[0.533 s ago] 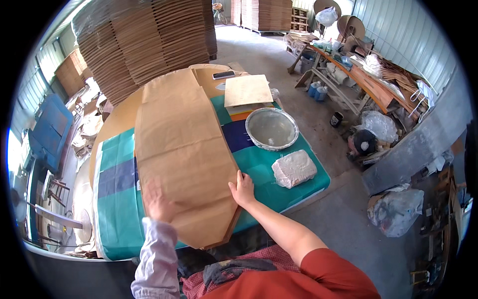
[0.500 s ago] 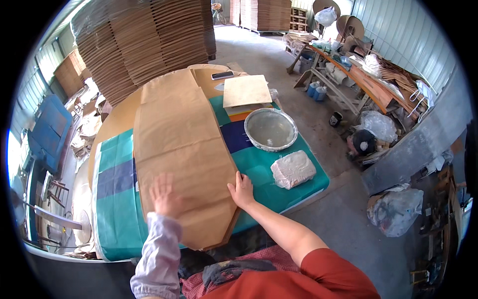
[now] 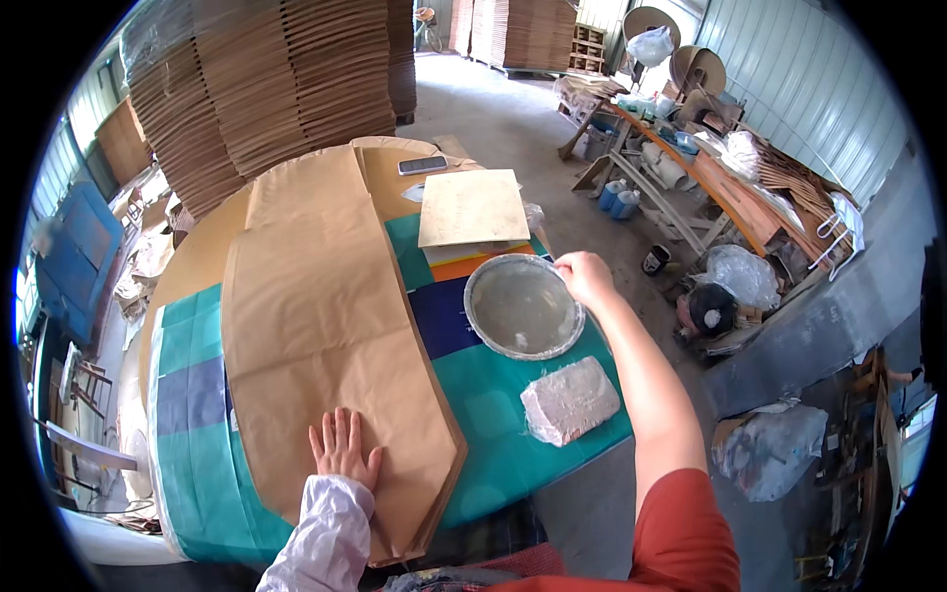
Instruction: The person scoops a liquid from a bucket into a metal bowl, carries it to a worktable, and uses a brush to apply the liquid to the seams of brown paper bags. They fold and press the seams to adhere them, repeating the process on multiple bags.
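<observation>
While paper (image 3: 316, 326) lies under flat left hand (image 3: 344, 452), right fingertips (image 3: 566, 264) grip bowl (image 3: 524, 354).

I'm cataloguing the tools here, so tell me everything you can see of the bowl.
The bowl is round and wide, with a pale, crusted-looking rim and dull grey contents, whether paste or liquid I cannot tell. Its material is unclear. Open side up, it is over the green and navy sheet, between the pale board and the wrapped block. The right hand grips its right rim.

Pale ribbed wall (image 3: 789, 74), long wooden bench (image 3: 735, 197), grey floor (image 3: 473, 104) bright farther back
</observation>
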`<state>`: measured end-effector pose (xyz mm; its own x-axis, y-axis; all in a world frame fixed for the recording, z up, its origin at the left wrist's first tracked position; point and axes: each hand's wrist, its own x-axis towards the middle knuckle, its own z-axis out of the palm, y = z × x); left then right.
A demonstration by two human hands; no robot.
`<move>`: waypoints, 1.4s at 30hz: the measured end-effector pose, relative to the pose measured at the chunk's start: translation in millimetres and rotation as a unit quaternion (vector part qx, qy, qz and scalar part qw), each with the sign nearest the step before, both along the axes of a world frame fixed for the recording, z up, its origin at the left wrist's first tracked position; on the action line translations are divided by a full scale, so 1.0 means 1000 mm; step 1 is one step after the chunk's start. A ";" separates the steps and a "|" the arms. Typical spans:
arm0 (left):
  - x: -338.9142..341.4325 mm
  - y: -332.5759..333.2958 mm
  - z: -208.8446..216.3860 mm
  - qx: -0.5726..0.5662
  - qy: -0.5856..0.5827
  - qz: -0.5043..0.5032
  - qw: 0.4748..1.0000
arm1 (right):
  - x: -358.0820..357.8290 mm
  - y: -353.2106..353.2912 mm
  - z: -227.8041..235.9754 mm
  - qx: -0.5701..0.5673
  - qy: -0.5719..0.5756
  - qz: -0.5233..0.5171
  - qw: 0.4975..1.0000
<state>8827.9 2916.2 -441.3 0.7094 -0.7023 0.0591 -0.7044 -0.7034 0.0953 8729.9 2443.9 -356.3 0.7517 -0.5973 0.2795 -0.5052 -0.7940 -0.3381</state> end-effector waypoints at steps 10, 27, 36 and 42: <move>0.009 -0.010 0.004 0.035 0.047 0.009 0.998 | 0.120 -0.131 -0.084 -0.105 0.150 -0.016 0.983; 0.011 -0.008 -0.006 0.031 0.032 0.003 0.999 | 0.119 -0.151 -0.084 0.031 0.200 -0.068 0.977; 0.004 -0.003 -0.001 0.002 0.015 0.001 1.000 | -0.004 -0.138 0.000 -0.185 0.247 -0.165 0.937; -0.001 0.004 -0.009 -0.013 0.002 0.004 1.000 | -0.104 -0.021 0.070 0.104 0.026 -0.036 0.994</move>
